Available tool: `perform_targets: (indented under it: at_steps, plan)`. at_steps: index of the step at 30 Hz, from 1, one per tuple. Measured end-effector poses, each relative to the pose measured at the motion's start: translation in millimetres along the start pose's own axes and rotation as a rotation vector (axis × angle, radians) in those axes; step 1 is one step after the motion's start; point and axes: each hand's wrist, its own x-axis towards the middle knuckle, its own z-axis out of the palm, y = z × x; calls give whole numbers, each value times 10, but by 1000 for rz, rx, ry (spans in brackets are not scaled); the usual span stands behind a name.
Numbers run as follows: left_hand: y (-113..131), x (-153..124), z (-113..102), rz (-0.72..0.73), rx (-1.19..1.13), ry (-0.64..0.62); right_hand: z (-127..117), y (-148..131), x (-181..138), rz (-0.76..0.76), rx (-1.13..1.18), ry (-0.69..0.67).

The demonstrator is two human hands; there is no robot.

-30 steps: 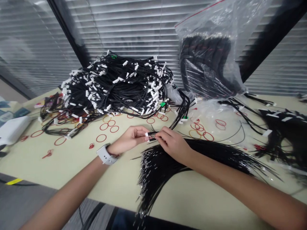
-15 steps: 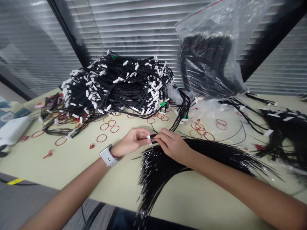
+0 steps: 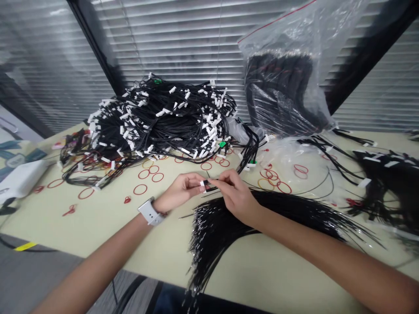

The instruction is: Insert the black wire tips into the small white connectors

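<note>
My left hand (image 3: pixel 179 192), a white watch on its wrist, pinches a small white connector (image 3: pixel 203 186) between thumb and fingers. My right hand (image 3: pixel 235 195) is pinched on thin black wires (image 3: pixel 214 186) that meet that connector. Both hands hover just above a fan of loose black wires (image 3: pixel 229 222) with bare metal tips, spread across the pale table (image 3: pixel 98 218).
A big heap of black wire harnesses (image 3: pixel 160 120) with white connectors lies behind the hands. A clear plastic bag of black wires (image 3: pixel 284 87) stands at the back right. Red rubber bands (image 3: pixel 149 174) litter the table. More harnesses (image 3: pixel 389 183) lie at right; a white device (image 3: pixel 19 179) sits at left.
Both hands stayed together at the connector, with small finger shifts; the right fingers now pinch the wires slightly higher. The view shifted a little.
</note>
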Motion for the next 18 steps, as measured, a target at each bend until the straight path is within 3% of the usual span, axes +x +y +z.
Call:
perform_targets:
  at_steps: [4,18]
  plan:
    - [20,-9,-5,0,2,-12,22,-8,4,13,-111,-102]
    - [30,-19,-12,1,15,-92,18,-18,26,2,-126,-56]
